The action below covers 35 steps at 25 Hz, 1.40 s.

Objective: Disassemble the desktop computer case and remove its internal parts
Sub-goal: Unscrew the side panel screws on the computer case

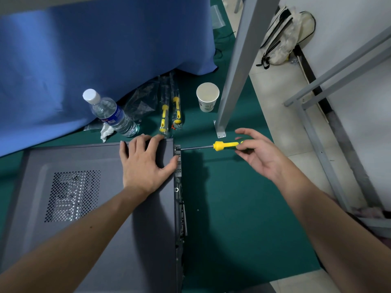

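Head view: my left hand (pixel 146 163), fingers spread flat, steadies the computer case (pixel 88 208) lying at seven o'clock on the green mat (pixel 232 218). My right hand (pixel 257 154) pinches the screwdriver (pixel 224 145) handle, tip at a rear-edge screw. Side panel still on; disassembly has barely begun.

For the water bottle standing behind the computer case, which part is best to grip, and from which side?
Grip the water bottle round its clear body just below the white cap, coming from above and the right. It leans toward the blue cloth on its left, and the computer case blocks the near side.
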Motion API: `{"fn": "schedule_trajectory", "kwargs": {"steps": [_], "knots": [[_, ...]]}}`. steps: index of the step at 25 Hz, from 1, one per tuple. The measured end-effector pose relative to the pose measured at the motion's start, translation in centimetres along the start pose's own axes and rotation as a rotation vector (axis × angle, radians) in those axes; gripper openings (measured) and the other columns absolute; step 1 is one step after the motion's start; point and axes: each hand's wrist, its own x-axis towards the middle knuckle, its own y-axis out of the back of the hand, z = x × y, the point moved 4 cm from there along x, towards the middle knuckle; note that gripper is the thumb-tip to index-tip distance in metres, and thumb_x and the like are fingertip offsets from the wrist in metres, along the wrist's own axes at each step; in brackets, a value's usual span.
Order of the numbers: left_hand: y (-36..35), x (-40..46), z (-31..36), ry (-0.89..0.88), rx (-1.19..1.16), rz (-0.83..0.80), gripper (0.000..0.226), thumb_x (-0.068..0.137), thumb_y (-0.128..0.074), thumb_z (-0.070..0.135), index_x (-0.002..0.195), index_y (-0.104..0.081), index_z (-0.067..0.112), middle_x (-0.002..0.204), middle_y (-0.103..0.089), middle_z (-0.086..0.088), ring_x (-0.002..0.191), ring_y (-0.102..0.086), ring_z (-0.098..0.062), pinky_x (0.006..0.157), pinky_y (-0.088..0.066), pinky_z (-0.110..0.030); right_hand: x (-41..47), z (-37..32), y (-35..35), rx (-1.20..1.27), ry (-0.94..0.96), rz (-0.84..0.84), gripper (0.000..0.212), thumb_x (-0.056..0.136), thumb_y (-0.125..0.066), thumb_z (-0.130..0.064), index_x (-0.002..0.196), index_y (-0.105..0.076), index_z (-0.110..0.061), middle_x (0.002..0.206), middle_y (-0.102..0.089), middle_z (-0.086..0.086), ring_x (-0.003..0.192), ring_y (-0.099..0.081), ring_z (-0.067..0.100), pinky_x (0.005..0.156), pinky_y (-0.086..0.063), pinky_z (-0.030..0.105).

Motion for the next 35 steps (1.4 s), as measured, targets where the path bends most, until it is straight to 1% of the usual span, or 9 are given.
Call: {"fn": "schedule_trajectory", "kwargs": {"steps": [2,4,9,12,14,19,25,32,35], "knots": [[0.0,0.0,0.0,0.002,-0.002,0.002,0.064,0.078,-0.047,0.07,0.128,-0.051,0.03,0.12,-0.049,-0.003,0.123,-0.04,-0.027,0.115,-0.014,-0.057,-0.4,0.3,0.2,-0.174,-0.044,0.043,0.012,0.093,-0.063,-0.023,0.1,-0.069,-0.015,0.095,-0.059,0.004,0.078,-0.06,0.021,0.076,-0.056,0.031],[0.1,0.0,0.1,0.004,-0.005,0.003,0.062,0.078,-0.046,0.069,0.126,-0.052,0.029,0.119,-0.049,-0.003,0.122,-0.04,-0.027,0.115,-0.015,-0.058,-0.5,0.3,0.5,-0.372,-0.022,0.098,0.024,0.097,-0.058,-0.035,0.096,-0.07,-0.015,0.092,-0.058,0.003,0.063,-0.053,0.016,0.062,-0.052,0.028],[0.4,0.3,0.6,-0.022,0.003,-0.072,0.062,0.081,-0.041,0.065,0.128,-0.05,0.026,0.122,-0.05,-0.004,0.127,-0.038,-0.028,0.114,-0.009,-0.063,-0.5,-0.3,0.4,-0.074,0.088,-0.022,0.028,0.087,-0.057,0.006,0.094,-0.068,-0.019,0.098,-0.062,0.004,0.085,-0.058,0.017,0.079,-0.049,0.027],[0.6,1.2,2.3,-0.168,0.008,-0.179,0.053,0.083,-0.046,0.05,0.131,-0.049,0.027,0.121,-0.05,-0.001,0.129,-0.037,-0.026,0.116,-0.007,-0.061,-0.7,0.0,0.4,-0.246,0.072,0.001,0.008,0.093,-0.062,-0.015,0.092,-0.068,-0.019,0.1,-0.059,0.0,0.087,-0.06,0.018,0.078,-0.054,0.029],[0.7,2.4,3.1,-0.209,-0.031,-0.277,0.037,0.086,-0.056,0.039,0.121,-0.057,0.028,0.119,-0.049,0.0,0.123,-0.042,-0.025,0.115,-0.013,-0.057,-0.7,-0.1,0.5,-0.467,0.09,0.05,0.016,0.096,-0.059,-0.031,0.091,-0.069,-0.021,0.099,-0.057,-0.003,0.077,-0.057,0.016,0.072,-0.052,0.028],[2.0,4.8,3.1,-0.246,-0.033,-0.506,0.028,0.087,-0.066,0.036,0.113,-0.069,0.025,0.12,-0.052,-0.004,0.113,-0.051,-0.026,0.099,-0.042,-0.036,-0.6,-0.4,0.3,-0.269,0.153,0.001,0.015,0.093,-0.06,-0.006,0.093,-0.067,-0.019,0.101,-0.057,-0.001,0.086,-0.058,0.012,0.084,-0.052,0.033],[2.0,5.9,5.2,-0.144,0.074,-0.499,0.009,0.087,-0.069,0.023,0.09,-0.075,0.017,0.106,-0.063,-0.003,0.095,-0.061,-0.024,0.07,-0.038,-0.026,-0.9,-0.7,0.3,-0.271,0.166,-0.01,0.019,0.09,-0.06,0.0,0.093,-0.067,-0.017,0.098,-0.059,0.003,0.088,-0.061,0.013,0.086,-0.054,0.033],[2.3,4.7,5.4,-0.177,0.008,-0.452,0.011,0.089,-0.07,0.025,0.092,-0.075,0.016,0.11,-0.062,0.001,0.106,-0.051,-0.022,0.089,-0.047,-0.043,-2.0,2.0,3.2,-0.176,0.05,0.006,0.007,0.092,-0.063,-0.007,0.095,-0.068,-0.011,0.097,-0.059,0.01,0.083,-0.06,0.019,0.071,-0.056,0.029],[2.0,3.9,6.1,-0.273,0.121,-0.407,0.013,0.093,-0.064,0.026,0.096,-0.075,0.019,0.108,-0.061,0.004,0.107,-0.047,-0.021,0.085,-0.045,-0.037,-3.2,4.7,3.8,-0.158,0.006,0.024,0.009,0.095,-0.061,-0.013,0.091,-0.069,-0.01,0.094,-0.062,0.012,0.071,-0.06,0.02,0.064,-0.054,0.028]]}}
